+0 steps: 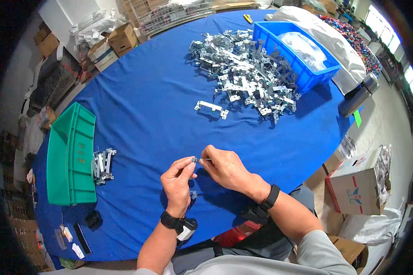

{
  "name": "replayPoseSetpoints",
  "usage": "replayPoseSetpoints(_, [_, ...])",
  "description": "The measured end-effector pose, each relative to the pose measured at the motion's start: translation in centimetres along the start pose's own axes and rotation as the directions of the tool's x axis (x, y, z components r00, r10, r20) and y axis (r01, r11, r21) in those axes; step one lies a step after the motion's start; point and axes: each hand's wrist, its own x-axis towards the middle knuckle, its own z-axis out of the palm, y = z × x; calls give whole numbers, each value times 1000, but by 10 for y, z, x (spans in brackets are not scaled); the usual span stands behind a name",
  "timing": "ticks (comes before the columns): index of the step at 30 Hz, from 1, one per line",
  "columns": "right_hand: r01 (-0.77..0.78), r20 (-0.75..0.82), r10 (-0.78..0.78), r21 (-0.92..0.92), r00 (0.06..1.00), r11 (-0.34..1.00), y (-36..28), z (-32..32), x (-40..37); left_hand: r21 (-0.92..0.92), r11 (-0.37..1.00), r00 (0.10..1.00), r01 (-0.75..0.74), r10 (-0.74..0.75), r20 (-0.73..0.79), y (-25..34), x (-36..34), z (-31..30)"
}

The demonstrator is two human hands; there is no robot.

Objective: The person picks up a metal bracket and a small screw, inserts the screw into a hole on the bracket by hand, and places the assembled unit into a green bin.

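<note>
Bracket [195,160] is lying pinched in the fingertips of the left hand [176,183], on the wearer's side of the pile [248,75] and well apart from it. Its long axis seems to be running back under the palm toward the wrist, though the hand is hiding most of it. The right hand [229,170] is gripping a thin rod [206,159] between thumb and fingers, pointing it sideways, leftward, at the bracket's small far end; whether the tip is touching, I cannot tell. The left hand is nearer, already holding the piece. A loose part [211,107] is resting just beside the pile's near left edge, a blue bin [314,79] is flanking its right, and a green bin [72,160] is standing well to its left.
</note>
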Motion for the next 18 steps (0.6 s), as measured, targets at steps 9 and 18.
replayPoseSetpoints(9, [-21, 24, 22, -24, 999, 999, -2, -1, 0, -2, 1000, 1000, -17, 17, -1, -4, 1, -1])
replayPoseSetpoints(18, [-20, 63, 23, -53, 998, 998, -4, -4, 1, -16, 1000, 1000, 4, -4, 10, -3, 1, -2])
